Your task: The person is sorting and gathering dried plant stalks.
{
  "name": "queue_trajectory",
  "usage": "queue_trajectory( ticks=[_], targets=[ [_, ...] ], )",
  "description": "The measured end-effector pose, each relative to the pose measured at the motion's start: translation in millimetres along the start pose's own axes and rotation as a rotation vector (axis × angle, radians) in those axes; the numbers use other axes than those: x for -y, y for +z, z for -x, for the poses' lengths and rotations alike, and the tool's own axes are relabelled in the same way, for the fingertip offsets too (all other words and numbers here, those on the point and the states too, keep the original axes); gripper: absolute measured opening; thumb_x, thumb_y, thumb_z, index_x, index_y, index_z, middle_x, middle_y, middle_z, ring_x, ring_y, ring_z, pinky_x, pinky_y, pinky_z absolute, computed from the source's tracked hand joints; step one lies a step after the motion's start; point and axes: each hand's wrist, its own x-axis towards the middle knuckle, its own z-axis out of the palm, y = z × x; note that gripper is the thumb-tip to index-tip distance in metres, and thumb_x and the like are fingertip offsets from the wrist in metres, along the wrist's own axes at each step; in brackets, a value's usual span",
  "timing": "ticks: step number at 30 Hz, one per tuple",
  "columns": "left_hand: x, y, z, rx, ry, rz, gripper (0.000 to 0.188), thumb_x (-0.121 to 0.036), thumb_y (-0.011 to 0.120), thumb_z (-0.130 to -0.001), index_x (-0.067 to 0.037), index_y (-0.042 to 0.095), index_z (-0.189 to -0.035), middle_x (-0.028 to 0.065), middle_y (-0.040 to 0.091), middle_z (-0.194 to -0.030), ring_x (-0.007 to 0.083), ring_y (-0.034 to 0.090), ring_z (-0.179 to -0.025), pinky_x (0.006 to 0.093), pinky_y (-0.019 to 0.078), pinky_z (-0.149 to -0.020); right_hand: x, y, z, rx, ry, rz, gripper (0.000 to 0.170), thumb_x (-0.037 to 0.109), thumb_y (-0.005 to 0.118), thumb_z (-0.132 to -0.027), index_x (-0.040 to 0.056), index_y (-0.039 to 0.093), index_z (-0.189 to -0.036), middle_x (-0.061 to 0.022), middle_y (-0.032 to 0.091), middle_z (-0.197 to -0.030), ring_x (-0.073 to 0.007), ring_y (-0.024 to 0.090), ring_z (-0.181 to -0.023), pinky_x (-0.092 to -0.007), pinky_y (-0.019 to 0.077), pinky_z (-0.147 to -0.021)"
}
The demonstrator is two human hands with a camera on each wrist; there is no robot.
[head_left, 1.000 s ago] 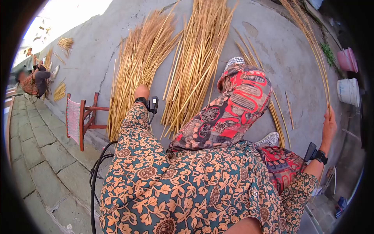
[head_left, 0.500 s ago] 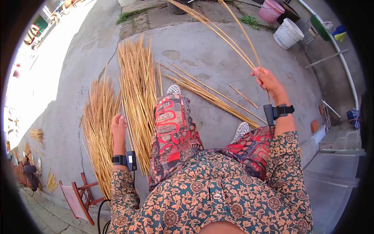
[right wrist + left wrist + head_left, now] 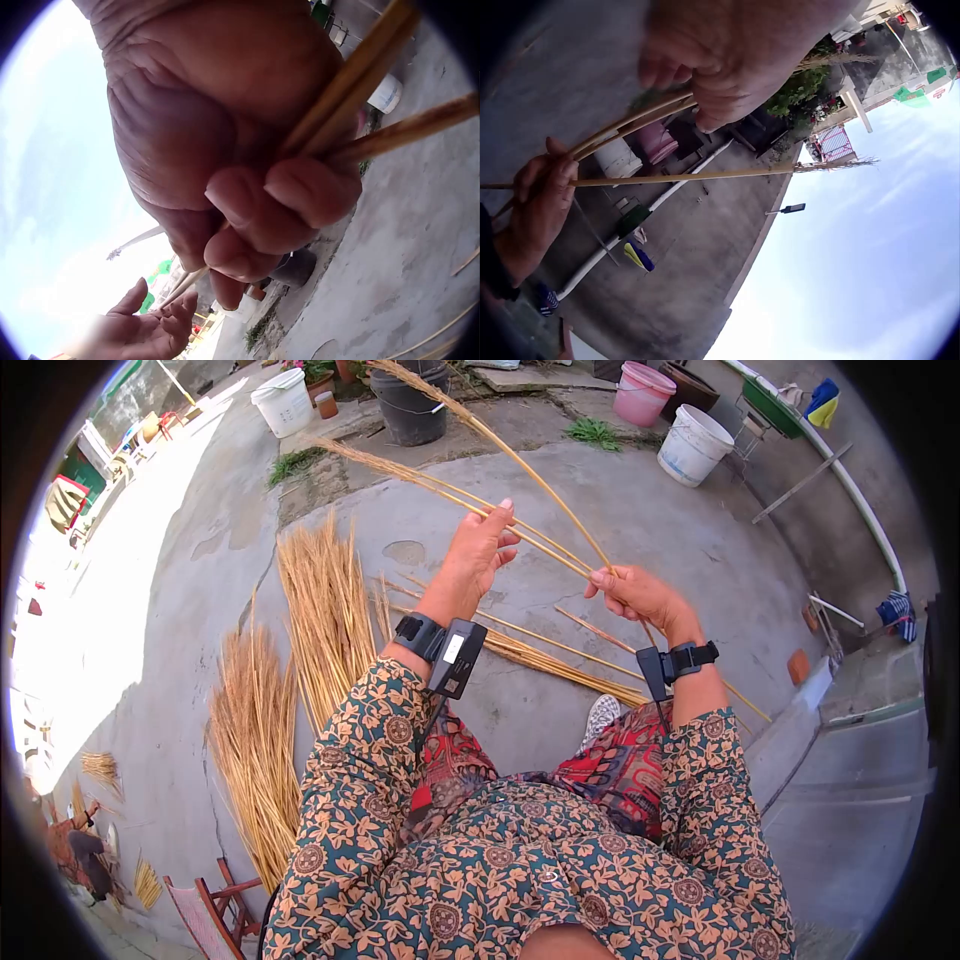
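Head view had my right hand (image 3: 640, 596) curled round a few stalks (image 3: 356, 79), thumb laid over them, out in front of my body above the ground (image 3: 720, 520). Right wrist close-up bore out the hold: the fingers were bent in toward the palm, with stems coming out past them in two directions. My left hand (image 3: 472, 565) was raised further along, fingers loosely bent and thumb standing off, the stems running through the space between; it was not closed round them, and I could not tell whether skin touched stem.

That put most of the load on one hand, which I judged the weak point. A single stalk (image 3: 705, 176) splayed away from the others, so easing my right fingers could have let it roll out and drop. Clamping harder carried its own risk: dry-looking stems like these might have cracked under the thumb. The feathery heads (image 3: 362, 457) reached well beyond my left hand, and such length, I reckoned, would have magnified any twist of the wrist. The black box (image 3: 458, 657) on my left wrist sat near enough to catch a stem if I swung that arm across. Anything slipping might have landed among the loose stalks (image 3: 530, 650) below, hard to pick out, while the bigger piles (image 3: 330, 615) lay off to my left.
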Motion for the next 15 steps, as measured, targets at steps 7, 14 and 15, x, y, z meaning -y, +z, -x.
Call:
queue_trajectory(
  ticks=[7,14,15],
  targets=[
    [5,0,-9,0.084,0.05,0.053,0.019,-0.025,0.055,-0.089,-0.008,0.054,-0.098,0.0037,0.059,-0.084,0.0104,0.052,-0.069,0.0227,0.0453,-0.059,-14,-6,1,0.125,0.0,-0.077,0.042,0.047,0.049,-0.088,0.0078,0.062,-0.093,0.0062,0.042,-0.053,-0.0029,0.034,-0.044,-0.0187,0.0285,-0.041],
    [28,4,-14,0.083,0.059,0.084,0.014,-0.014,0.053,-0.087,-0.006,0.047,-0.096,0.0065,0.056,-0.083,0.0149,0.057,-0.071,0.0271,0.0495,-0.062,-23,-2,-5,0.119,0.012,-0.059,0.037,0.04,0.046,-0.091,0.008,0.054,-0.109,0.002,0.053,-0.063,-0.0051,0.049,-0.052,-0.0187,0.0395,-0.047],
    [29,5,-13,0.074,0.072,0.091,0.014,-0.013,0.054,-0.087,-0.005,0.046,-0.097,0.0068,0.056,-0.083,0.0153,0.057,-0.071,0.027,0.0495,-0.062,-23,-1,-5,0.134,0.03,-0.059,0.036,0.038,0.046,-0.092,0.0081,0.053,-0.11,0.0011,0.054,-0.065,-0.0058,0.052,-0.054,-0.0189,0.0414,-0.048]
  ],
)
